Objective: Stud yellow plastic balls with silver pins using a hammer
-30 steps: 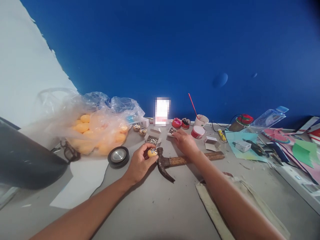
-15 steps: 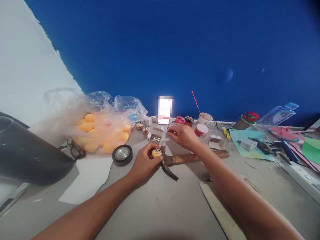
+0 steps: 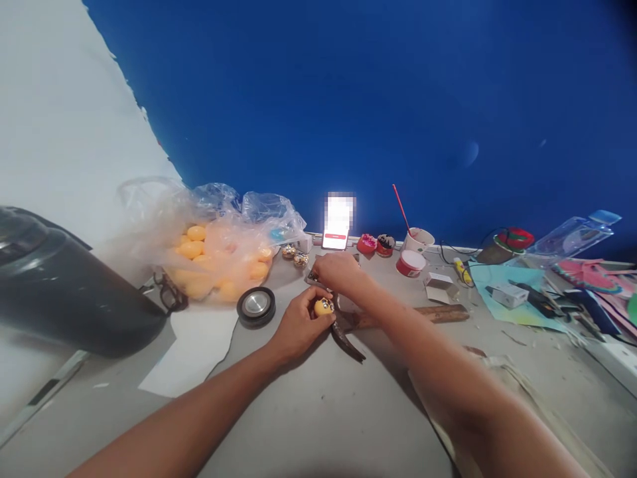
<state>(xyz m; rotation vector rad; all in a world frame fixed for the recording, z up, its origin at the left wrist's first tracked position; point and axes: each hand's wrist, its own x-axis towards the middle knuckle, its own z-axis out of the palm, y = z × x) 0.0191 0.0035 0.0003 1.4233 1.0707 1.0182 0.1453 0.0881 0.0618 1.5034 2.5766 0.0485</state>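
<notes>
My left hand [image 3: 297, 325] grips a small yellow-orange ball [image 3: 322, 308] between thumb and fingers. Shiny metal studs, which look like thumbtack heads, cover part of its upper right side. My right hand [image 3: 339, 271] is over a small open box [image 3: 311, 279] of shiny metal pieces, its fingertips down at the box and hidden from view. A claw hammer [image 3: 349, 345] lies just right of the ball, partly covered by my right forearm. Two balls [image 3: 300, 259] fully covered in metal studs rest behind the box.
A plastic bag [image 3: 219, 245] of yellow-orange balls lies at left, beside a dark bottle [image 3: 84, 285] and a round black lid [image 3: 256, 307]. A lit phone [image 3: 336, 226] leans on the wall. A paper cup [image 3: 421, 240], red tub [image 3: 411, 263] and open carton [image 3: 440, 288] stand at right.
My right hand has moved left and down from beside the box to over it, now covering most of the box. My left hand still holds the ball. The whole view has shifted slightly.
</notes>
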